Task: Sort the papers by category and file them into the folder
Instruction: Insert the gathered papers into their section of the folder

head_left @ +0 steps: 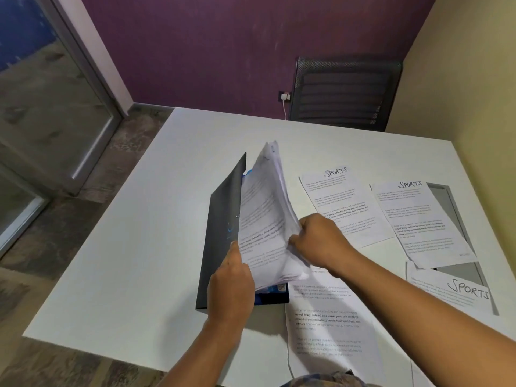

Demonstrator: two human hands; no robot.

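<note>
Head view

1. Folder (220,241): dark, lying on the white table (139,247) near its middle. It is open, with the left cover raised steeply on edge. A blue part of the inside shows at the lower right corner.
2. Stack of papers (265,213): thick, printed, standing inside the folder and lifted off the right half. The sheets fan apart at the top.
3. Left hand (231,286): placed at the lower left corner of the stack, beside the raised cover. The thumb points up along the sheet edge and the fingers are curled round the stack, gripping it.
4. Right hand (318,238): placed at the right edge of the stack. The fingers are curled over the sheet edges, pinching them.
5. Loose sheets, all flat on the table to the right of the folder:
   - first SPORTS sheet (343,196), just beside the stack, partly under the right hand
   - second SPORTS sheet (418,216), further right
   - third SPORTS sheet (458,291), near the right table edge, partly under the second
   - plain sheet (326,331), near the front edge, its heading hidden by the right forearm
6. Surroundings: a black mesh chair (346,90) stands behind the far table edge, against a purple wall
</note>
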